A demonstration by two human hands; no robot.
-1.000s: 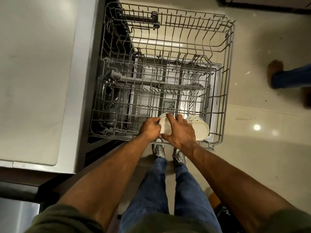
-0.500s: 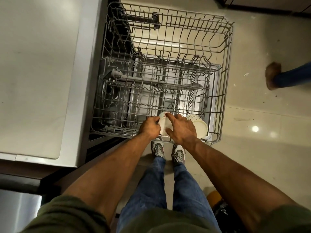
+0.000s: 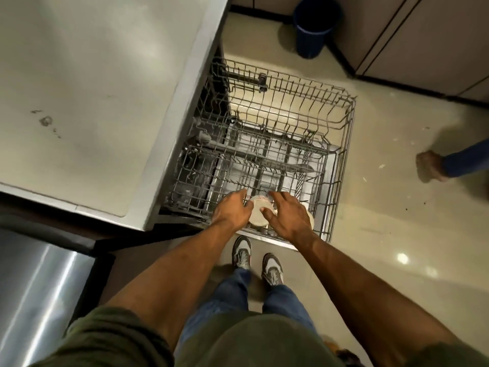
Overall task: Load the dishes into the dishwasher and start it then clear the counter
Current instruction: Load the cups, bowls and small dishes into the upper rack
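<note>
Blue bin [image 3: 315, 25] by cabinets [image 3: 423, 38]; another person's foot [image 3: 430, 166] on tiled floor [image 3: 397, 221].

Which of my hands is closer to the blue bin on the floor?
Right. The right hand is at the near edge of the rack, on the side toward the blue bin; the left hand lies beside it, further left.

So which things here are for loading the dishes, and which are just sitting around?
For the job: round white cup, second white cup, grey wire dishwasher rack, left hand, right hand, pale countertop.

Just around: blue plastic bin, steel appliance.
</note>
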